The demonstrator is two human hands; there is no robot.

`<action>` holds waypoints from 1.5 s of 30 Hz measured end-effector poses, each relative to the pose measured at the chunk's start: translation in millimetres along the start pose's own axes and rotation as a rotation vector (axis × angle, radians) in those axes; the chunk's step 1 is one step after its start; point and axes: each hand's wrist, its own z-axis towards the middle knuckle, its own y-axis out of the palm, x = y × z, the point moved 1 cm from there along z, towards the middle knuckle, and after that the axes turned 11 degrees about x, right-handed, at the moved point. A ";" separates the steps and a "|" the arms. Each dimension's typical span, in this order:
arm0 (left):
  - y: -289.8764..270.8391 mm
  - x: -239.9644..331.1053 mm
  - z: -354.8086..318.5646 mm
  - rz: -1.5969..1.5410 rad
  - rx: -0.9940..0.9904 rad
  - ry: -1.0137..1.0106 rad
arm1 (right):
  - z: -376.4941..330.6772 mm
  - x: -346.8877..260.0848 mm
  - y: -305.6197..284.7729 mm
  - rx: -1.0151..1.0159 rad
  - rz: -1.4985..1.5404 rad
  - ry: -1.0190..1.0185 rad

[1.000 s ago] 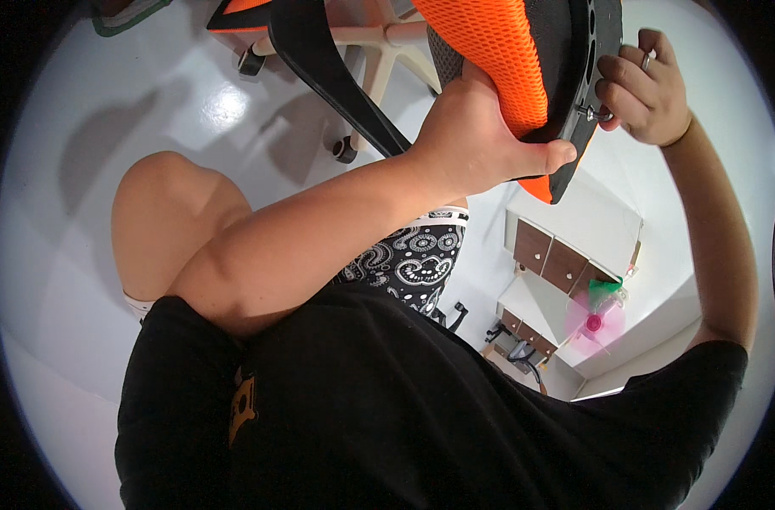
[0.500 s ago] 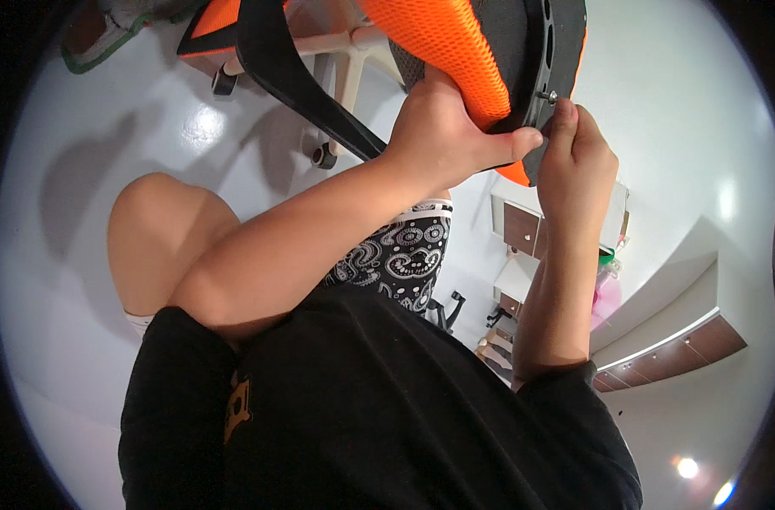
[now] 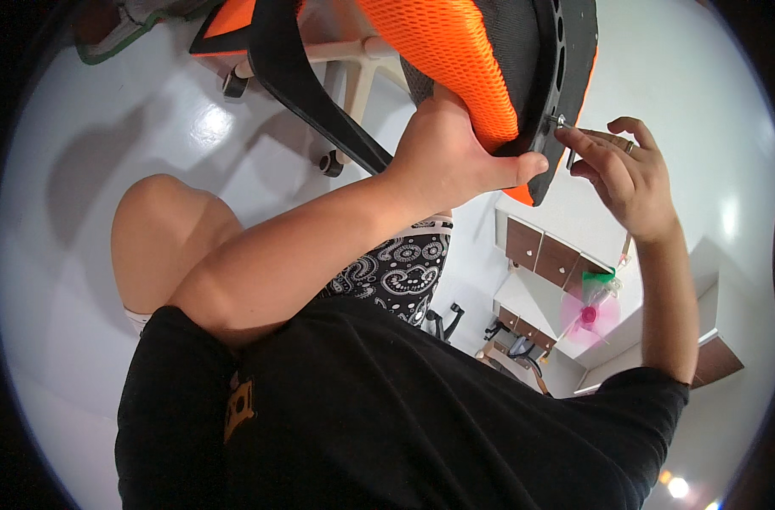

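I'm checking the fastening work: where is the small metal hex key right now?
In the head view, upper right, the small metal hex key is pinched in the right hand, its tip at the black plastic chair frame, beside the left hand.

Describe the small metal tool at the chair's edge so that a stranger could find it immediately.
Find the orange mesh chair part at the top, gripped by the left hand. On its black rim, the right hand pinches a thin silver hex key: the only shiny metal piece there.
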 end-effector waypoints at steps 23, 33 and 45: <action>-0.9 6.3 -4.4 -0.046 0.074 0.048 | 44.6 -15.1 27.4 0.368 0.394 0.547; -1.6 0.0 2.9 -0.046 0.079 0.011 | 42.7 -11.1 28.4 0.624 0.466 0.636; -5.2 11.1 -1.1 0.029 0.036 -0.002 | 55.5 43.3 -6.8 0.318 -0.232 -0.691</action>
